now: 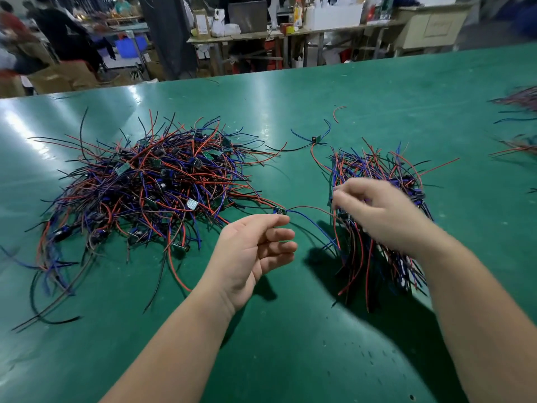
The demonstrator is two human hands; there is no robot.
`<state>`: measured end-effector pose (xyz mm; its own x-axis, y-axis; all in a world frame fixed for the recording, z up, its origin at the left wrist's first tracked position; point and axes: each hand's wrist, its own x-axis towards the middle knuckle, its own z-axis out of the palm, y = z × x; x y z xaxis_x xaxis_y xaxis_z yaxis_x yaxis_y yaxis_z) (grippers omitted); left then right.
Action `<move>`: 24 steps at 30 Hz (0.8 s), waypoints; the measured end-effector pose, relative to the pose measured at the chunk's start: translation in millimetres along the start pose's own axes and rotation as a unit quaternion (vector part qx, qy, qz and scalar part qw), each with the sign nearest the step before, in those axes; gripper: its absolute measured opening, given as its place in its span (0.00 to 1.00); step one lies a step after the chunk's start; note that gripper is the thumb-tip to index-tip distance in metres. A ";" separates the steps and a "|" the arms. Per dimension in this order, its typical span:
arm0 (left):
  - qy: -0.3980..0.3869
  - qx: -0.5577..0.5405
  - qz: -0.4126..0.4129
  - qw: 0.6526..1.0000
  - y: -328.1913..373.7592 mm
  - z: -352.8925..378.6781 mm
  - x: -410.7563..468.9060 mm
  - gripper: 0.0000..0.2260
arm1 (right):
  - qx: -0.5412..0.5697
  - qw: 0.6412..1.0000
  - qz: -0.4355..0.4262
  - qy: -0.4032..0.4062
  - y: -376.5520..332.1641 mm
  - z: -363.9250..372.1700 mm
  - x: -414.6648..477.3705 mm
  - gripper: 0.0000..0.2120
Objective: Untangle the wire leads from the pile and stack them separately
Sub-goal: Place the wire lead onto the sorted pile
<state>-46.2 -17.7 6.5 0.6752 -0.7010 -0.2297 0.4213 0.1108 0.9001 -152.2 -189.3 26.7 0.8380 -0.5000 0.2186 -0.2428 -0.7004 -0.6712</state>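
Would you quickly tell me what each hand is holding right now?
Left hand: closed, pinching one wire lead by its small board.
Right hand: closed round the bundle of leads, though it is motion-blurred.

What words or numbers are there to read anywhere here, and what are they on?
No text can be read anywhere.
Label on the bottle: too blurred.
Label on the brown bag: too blurred.
Plate on the cabinet: too blurred.
Print on the boards in the pile: too small to tell.
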 end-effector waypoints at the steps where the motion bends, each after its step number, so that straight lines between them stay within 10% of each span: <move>1: 0.005 0.002 -0.003 1.000 -0.6 0.0 0.4 0.06 | -0.011 0.998 -0.011 -0.061 -4.5 7.7 -1.4 0.10; 6: 0.021 0.005 -0.015 1.000 -1.8 -1.0 3.0 0.06 | -0.191 0.970 -0.003 -0.152 -5.1 29.3 -1.5 0.18; 9: 0.013 0.043 -0.025 0.999 -2.4 0.6 1.6 0.10 | 0.080 0.992 0.025 -0.089 -11.0 24.0 -4.2 0.13; 13: -0.007 0.087 -0.032 0.996 -4.4 5.8 -0.5 0.21 | 0.483 0.863 0.025 -0.146 -13.2 13.4 -8.4 0.13; 24: -0.054 -0.170 0.121 0.977 10.9 4.4 -3.4 0.15 | 0.546 0.762 0.021 -0.348 -17.6 17.4 -14.9 0.18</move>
<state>-46.6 -17.2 18.8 0.7197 -0.6936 0.0312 0.4463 0.4966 0.7444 -151.9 -160.7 22.9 0.9890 0.1477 0.0070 -0.0441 0.3403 -0.9393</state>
